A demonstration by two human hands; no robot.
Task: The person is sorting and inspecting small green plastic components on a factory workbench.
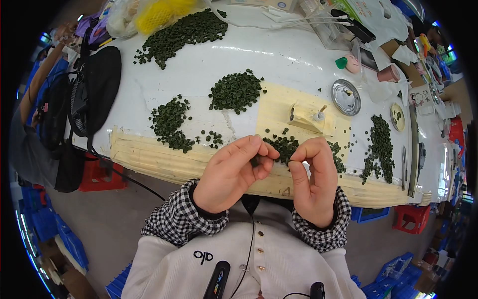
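Note:
My left hand (231, 172) is closed at the table's near edge, its thumb and fingers pressed together. A dark spot shows among its fingertips, too small to name. Close by, my right hand (317, 177) makes a pinch with thumb and forefinger; whatever lies between the tips cannot be made out. Just behind both hands is a small heap of dark green, round, button-like pieces (282, 145), partly hidden by the fingers. Beyond it, a tape-covered block (304, 117) with a small upright peg (321, 110) stands on a yellow sheet (274, 107).
More green pieces form heaps at left (169, 122), centre (236, 92), far left (186, 35) and right (381, 149). A round metal lid (345, 97) lies right of the block. A black bag (99, 92) sits at the left edge; tweezers (404, 167) lie at the right.

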